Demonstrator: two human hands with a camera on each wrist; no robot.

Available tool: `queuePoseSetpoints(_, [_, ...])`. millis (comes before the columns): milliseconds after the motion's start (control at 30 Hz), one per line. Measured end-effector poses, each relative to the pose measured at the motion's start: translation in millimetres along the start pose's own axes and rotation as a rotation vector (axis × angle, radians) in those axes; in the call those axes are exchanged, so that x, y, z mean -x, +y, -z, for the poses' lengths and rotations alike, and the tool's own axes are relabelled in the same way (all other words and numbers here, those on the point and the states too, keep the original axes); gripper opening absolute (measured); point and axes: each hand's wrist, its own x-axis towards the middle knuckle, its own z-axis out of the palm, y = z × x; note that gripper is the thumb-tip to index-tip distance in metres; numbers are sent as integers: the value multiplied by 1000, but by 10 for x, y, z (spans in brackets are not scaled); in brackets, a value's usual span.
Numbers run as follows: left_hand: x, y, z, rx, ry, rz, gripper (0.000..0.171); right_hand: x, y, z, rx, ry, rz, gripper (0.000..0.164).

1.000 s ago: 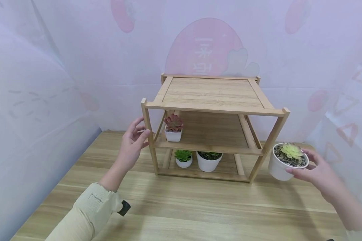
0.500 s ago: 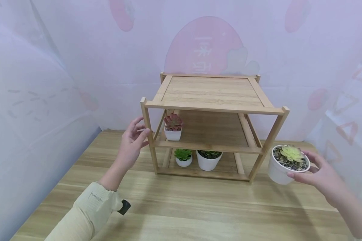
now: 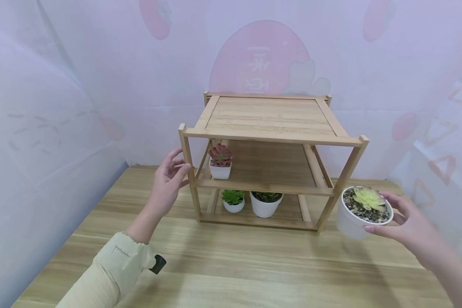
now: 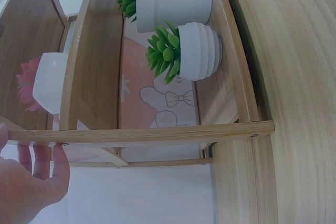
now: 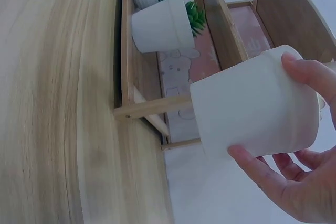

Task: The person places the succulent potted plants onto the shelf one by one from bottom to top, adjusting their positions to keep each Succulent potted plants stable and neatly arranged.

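A three-tier wooden shelf (image 3: 273,119) stands on the table. My left hand (image 3: 170,184) grips its front left post, thumb in front and fingers reaching behind. In my right hand (image 3: 412,226) is a potted succulent (image 3: 367,207), pale yellow-green in a white pot with pebbles. Thumb and fingers hold the pot near its rim, raised beside the front right post and tilted toward me. From the right wrist view, the white pot (image 5: 252,108) covers part of the shelf's side.
On the middle tier, at the left, sits a red succulent (image 3: 220,160) in a white square pot. The bottom tier holds a small green succulent (image 3: 233,201) and a larger white pot (image 3: 265,207). Wood-grain table (image 3: 254,265) lies in front; printed cloth (image 3: 158,72) hangs behind.
The right hand has brought the potted succulent slightly left and nearer, tilting it more toward me. My left hand keeps its place on the post.
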Motion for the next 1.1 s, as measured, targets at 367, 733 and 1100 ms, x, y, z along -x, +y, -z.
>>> queuePoseSetpoints(367, [0,0,0,0,-3,4,56,42,-140,-66,51,-11,40,80])
queuePoseSetpoints(733, [1,5,4,-1,-3,-2,55,85,-314,-117,59,-45,46,89])
queuePoseSetpoints(1100, [9,12,7,-2,-7,4,55,24,-521,-217,46,-104,51,95])
